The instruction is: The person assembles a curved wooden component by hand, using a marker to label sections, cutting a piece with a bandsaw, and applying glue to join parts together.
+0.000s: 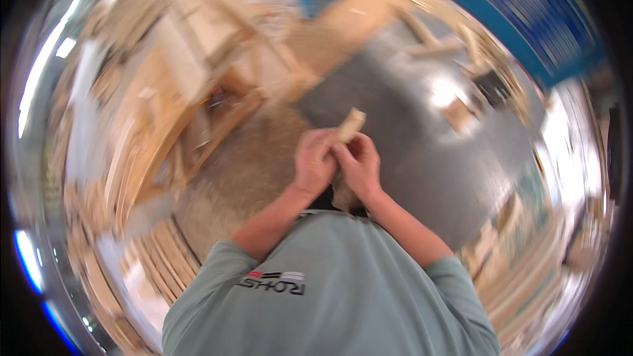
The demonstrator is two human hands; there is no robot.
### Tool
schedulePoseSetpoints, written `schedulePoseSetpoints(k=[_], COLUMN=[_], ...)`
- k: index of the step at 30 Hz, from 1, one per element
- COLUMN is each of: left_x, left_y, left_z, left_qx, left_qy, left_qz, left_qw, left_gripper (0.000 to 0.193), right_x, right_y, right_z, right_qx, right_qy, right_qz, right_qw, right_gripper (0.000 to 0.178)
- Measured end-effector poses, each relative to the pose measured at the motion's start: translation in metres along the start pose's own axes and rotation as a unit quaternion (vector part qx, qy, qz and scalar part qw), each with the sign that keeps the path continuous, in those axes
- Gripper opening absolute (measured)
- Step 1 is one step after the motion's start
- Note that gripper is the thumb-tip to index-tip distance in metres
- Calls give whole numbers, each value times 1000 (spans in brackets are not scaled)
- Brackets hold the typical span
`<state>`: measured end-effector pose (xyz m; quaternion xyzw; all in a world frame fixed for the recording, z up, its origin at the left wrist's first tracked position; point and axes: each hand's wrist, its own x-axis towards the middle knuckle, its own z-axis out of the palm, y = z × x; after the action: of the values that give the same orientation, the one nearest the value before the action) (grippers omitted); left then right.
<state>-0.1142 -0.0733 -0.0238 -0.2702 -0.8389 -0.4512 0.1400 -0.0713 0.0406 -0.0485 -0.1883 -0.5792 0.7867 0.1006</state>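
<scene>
Close in front of my body, both hands hold one short, light-coloured block of wood [351, 125]. Its far end sticks up past my fingers, tilted to the right. My left hand [315, 159] wraps round the lower part of the block from the left. From the other side my right hand [359, 163] grips it with bent fingers, the thumb lying near the left hand. The block's lower end is hidden by my hands, and the picture is somewhat blurred.
To the right lies a dark grey metal tabletop [422, 178], with wooden pieces [432, 46] at its far side. A blue machine [534, 16] stands at the far right. Wooden bench-like framing [178, 99] is on the left, with stacked boards [165, 260] nearer me.
</scene>
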Motion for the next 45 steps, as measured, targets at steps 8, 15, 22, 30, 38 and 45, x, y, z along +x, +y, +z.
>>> schedulePoseSetpoints(k=[8,15,22,30,38,45], left_x=[-86,-119,-160,-165,-142,-101], left_y=[-64,-161,-252,-371,-485,-590], left_z=[-136,-283,-378,-464,-578,-693], left_qx=[-338,-450,-379,-340,-241,-13], left_qy=[49,197,350,410,450,325], left_qz=[-330,-420,-454,-471,-510,-530], left_qw=[880,763,726,703,693,783], left_gripper=[41,48,43,26,28,49], right_x=[-13,-16,-6,47,88,98], right_y=[22,69,123,191,254,323], right_z=[119,282,434,589,772,890], right_qx=[-149,-194,-178,-232,-260,-285], right_qy=[-266,-463,-521,-642,-730,-608], right_qz=[105,217,267,266,232,209], right_qw=[947,837,791,680,588,710], right_gripper=[27,28,29,26,23,30])
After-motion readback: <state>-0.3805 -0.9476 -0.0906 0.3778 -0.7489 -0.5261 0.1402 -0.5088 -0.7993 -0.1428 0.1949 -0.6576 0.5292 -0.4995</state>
